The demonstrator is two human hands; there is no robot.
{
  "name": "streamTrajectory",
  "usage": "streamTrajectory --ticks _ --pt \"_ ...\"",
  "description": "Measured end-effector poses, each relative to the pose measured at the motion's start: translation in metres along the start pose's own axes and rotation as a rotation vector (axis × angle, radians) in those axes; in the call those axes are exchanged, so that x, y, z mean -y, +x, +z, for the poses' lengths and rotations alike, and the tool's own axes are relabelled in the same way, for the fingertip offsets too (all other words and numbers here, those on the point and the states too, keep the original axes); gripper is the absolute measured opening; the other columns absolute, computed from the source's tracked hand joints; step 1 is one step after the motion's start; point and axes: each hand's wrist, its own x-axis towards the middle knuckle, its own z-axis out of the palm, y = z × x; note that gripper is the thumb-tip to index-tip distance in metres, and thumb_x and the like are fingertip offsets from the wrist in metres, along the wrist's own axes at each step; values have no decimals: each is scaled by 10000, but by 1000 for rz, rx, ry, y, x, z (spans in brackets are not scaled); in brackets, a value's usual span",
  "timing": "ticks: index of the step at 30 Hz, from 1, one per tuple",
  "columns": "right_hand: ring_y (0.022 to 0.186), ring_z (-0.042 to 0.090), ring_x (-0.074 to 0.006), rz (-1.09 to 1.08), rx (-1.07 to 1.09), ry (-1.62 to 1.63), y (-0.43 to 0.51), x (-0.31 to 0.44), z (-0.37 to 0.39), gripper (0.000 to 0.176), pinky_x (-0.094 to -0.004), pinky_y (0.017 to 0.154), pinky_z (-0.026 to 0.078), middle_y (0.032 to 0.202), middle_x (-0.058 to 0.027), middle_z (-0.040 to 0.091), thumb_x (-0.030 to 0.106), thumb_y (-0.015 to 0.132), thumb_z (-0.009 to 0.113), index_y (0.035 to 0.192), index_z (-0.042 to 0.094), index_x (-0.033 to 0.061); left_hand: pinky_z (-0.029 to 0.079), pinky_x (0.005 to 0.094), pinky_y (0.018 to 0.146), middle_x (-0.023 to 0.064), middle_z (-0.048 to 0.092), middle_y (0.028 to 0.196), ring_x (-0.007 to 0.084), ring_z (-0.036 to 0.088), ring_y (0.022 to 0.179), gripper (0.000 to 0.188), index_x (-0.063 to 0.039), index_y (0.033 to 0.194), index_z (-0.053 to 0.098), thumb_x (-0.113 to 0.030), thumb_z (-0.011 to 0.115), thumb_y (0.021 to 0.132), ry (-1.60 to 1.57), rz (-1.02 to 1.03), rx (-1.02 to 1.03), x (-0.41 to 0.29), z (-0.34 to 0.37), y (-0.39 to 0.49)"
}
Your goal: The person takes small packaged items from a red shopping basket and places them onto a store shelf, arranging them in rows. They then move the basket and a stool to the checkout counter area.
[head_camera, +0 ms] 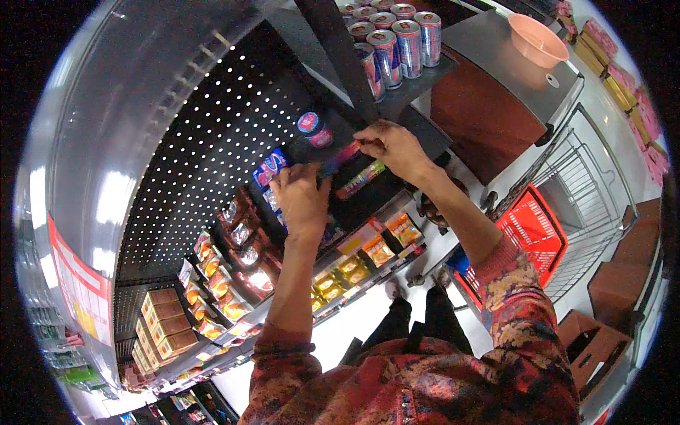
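My right hand (396, 149) pinches one end of a slim red-pink candy pack (348, 152), which is blurred. The pack's other end reaches towards my left hand (302, 199), bent over blue-purple packets (270, 167) on a black shelf (382, 194); whether its fingers grip anything is hidden. Below my right hand, a multicoloured stick pack (361, 179) lies on this shelf. A round pink-and-blue tub (316, 130) stands behind, between my two hands.
A perforated black panel (202, 159) backs the shelf. Energy drink cans (396, 50) stand on a higher shelf. Snack packets (218, 281) and small boxes (164, 324) fill the left side. At right are a metal shopping cart (589, 175), a red basket (531, 228) and a peach basin (537, 45).
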Motion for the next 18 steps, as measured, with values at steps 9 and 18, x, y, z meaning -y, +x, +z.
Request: streamTrajectory --ticks 9,18 --pt "916 685 -285 25 17 -39 14 -3 9 214 -369 803 532 1008 -119 696 156 868 710 1074 716 100 366 444 961 99 694 1045 288 570 1068 283 -108 1053 723 -202 760 789 11 -8 -6 7 5 6" --pt "830 654 -171 76 6 229 -27 5 -33 243 -289 750 520 994 -104 673 76 877 711 1119 704 58 368 442 965 76 676 1038 276 557 1055 311 -117 1073 708 -245 787 801 -176 8 -98 -13 -23 -18"
